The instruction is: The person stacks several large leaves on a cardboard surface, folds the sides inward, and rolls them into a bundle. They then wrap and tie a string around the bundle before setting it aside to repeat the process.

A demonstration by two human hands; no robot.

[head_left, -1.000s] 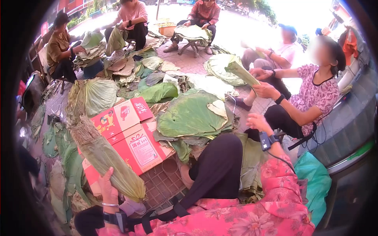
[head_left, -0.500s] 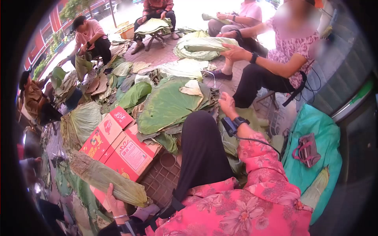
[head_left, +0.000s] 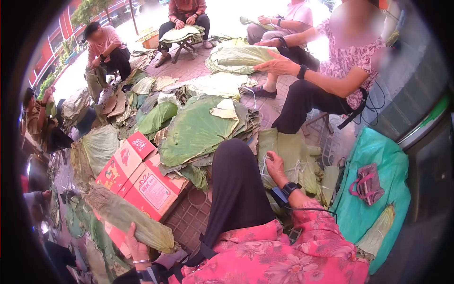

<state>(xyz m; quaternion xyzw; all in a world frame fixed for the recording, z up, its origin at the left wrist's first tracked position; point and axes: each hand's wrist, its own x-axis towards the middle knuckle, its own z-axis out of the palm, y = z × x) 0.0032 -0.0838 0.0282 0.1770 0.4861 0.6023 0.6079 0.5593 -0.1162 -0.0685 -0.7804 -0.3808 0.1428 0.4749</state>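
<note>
My left hand [head_left: 136, 242] is closed around the lower side of a long folded bundle of dried lotus leaves [head_left: 130, 215], which lies slanting over a red carton. My right hand [head_left: 275, 168] is raised, fingers pinched together, above a stack of folded leaf bundles [head_left: 302, 163]. A thin white strand shows beside its fingertips; whether they grip it I cannot make out. Large flat green lotus leaves [head_left: 194, 130] are piled just ahead. A dark head covering [head_left: 236, 189] and pink floral clothing hide part of the space between my hands.
The red carton [head_left: 153, 187] lies beside a brown plastic crate [head_left: 191, 220]. At right, a green sack [head_left: 392, 189] carries a small bag [head_left: 371, 184] and a leaf bundle [head_left: 378, 229]. Several people sit around the leaf pile; one at right holds folded leaves [head_left: 246, 57].
My right hand has come down and closer, from beside the flat leaves to over the folded bundles. My left hand keeps hold of its bundle, nearly still. The person at right has shifted their hands.
</note>
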